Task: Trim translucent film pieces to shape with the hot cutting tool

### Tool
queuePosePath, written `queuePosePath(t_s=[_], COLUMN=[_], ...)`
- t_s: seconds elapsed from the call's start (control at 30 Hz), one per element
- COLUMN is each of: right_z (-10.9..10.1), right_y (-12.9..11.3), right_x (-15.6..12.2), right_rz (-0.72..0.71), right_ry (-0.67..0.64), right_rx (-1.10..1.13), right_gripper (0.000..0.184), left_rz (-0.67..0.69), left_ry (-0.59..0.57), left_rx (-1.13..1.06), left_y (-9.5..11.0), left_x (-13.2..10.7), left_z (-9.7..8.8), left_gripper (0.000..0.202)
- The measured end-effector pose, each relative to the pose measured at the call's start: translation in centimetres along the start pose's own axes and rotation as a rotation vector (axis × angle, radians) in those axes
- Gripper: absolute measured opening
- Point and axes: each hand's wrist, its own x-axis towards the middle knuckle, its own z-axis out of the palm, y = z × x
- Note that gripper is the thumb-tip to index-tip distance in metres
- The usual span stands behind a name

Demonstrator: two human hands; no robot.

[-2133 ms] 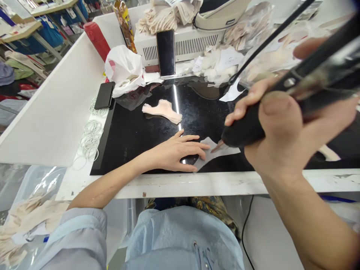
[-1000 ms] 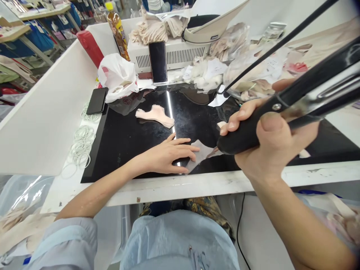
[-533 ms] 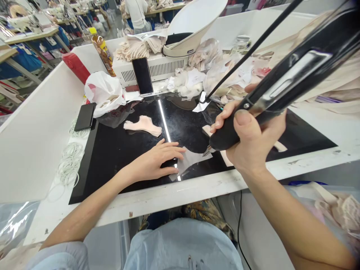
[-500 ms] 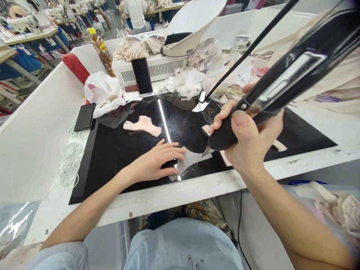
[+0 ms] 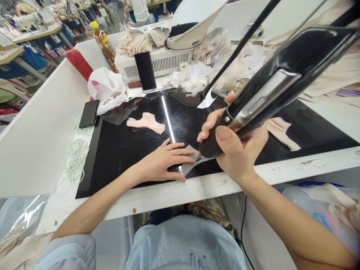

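Apparent steadying: left hand point(image 5: 161, 162) splayed flat on pale cloth point(image 5: 190, 166); right hand point(image 5: 235, 152), at three o'clock, fingers curled round tool point(image 5: 255, 107); continuing calls for firm pressure.

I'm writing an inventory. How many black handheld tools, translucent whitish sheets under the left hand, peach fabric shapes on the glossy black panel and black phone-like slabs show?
Black handheld tool in the right hand: 1
Translucent whitish sheet: 1
Peach fabric shapes (layers uncounted): 2
Black phone-like slabs: 2
Total: 6
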Motion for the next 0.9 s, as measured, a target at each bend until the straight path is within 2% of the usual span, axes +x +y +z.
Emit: queuePosePath(t_s=[0.27,0.57,0.73,0.9], right_z=[-0.54,-0.69,-0.54,-0.62], right_y=[0.1,-0.25,-0.23,0.01], right_x=[-0.52,-0.64,-0.7,-0.56], right_rz=[-0.006,-0.001,-0.018,-0.067], right_ry=[-0.027,-0.023,-0.02,-0.044], right_rx=[-0.118,-0.086,-0.144,-0.06], right_gripper=[0.041,0.039,0.038,0.036], left_rz=[0.005,-0.002,-0.005,-0.005], left_ry=[0.007,0.001,-0.008,-0.016], left_rx=[-0.021,-0.003,0.006,0.014], left_y=[0.02,0.28,0.32,0.41], left_x=[0.16,0.21,0.2,0.21], left_z=[0.0,-0.14,-0.15,-0.21], left_gripper=[0.058,0.058,0.058,0.057])
